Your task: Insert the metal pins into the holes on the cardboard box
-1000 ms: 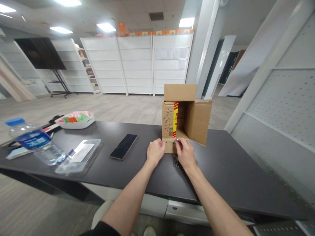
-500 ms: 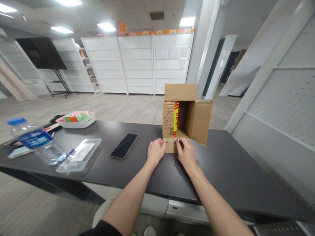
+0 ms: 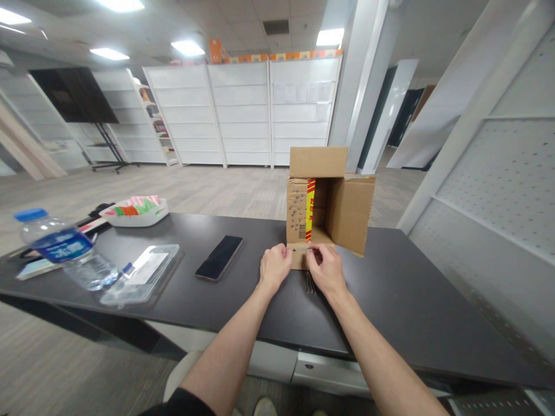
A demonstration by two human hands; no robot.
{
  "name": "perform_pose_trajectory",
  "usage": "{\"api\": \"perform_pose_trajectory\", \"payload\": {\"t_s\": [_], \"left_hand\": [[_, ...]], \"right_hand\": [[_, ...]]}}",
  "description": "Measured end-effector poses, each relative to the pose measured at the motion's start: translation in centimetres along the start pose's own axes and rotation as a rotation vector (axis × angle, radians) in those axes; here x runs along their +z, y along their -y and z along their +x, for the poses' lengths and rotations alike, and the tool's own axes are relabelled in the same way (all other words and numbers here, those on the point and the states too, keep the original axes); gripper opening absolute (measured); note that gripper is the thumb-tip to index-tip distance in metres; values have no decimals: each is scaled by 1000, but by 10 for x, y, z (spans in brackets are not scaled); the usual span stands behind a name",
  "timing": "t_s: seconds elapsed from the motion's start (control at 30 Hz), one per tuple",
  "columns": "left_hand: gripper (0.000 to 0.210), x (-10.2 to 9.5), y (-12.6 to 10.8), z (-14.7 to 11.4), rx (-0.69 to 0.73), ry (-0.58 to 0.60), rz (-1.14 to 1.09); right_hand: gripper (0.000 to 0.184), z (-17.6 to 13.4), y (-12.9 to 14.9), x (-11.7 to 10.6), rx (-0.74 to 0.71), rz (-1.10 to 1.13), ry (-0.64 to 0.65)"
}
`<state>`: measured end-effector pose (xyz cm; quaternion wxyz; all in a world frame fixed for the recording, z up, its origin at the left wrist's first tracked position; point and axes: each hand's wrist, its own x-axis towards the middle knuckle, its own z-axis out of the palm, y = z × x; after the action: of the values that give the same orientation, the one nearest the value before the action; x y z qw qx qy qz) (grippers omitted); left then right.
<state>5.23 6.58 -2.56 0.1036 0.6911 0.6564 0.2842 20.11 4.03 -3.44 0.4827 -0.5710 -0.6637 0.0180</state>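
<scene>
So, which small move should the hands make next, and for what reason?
Perhaps lift the right hand slightly, for a check: it covers the right part of the lower flap, beside a row of small shiny spots, while the left hand rests at the flap's left edge.

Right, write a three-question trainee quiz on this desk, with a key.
1. Multiple choice: what colours is the tape on the cardboard box?
A) blue and white
B) yellow and red
C) green and black

2. True or false: the phone lies between the clear plastic case and the left hand.

3. Short answer: which hand is nearer the long metal fasteners lying on the desk?

Key:
1. B
2. True
3. The right hand
</scene>
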Motion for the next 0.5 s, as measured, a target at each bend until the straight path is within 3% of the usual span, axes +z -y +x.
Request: {"api": "perform_pose_trajectory", "payload": {"t_s": [0.5], "left_hand": [[29,1,1,0,0,6,7]], "right_hand": [[22,-1,-5,1,-7,13,-15]]}}
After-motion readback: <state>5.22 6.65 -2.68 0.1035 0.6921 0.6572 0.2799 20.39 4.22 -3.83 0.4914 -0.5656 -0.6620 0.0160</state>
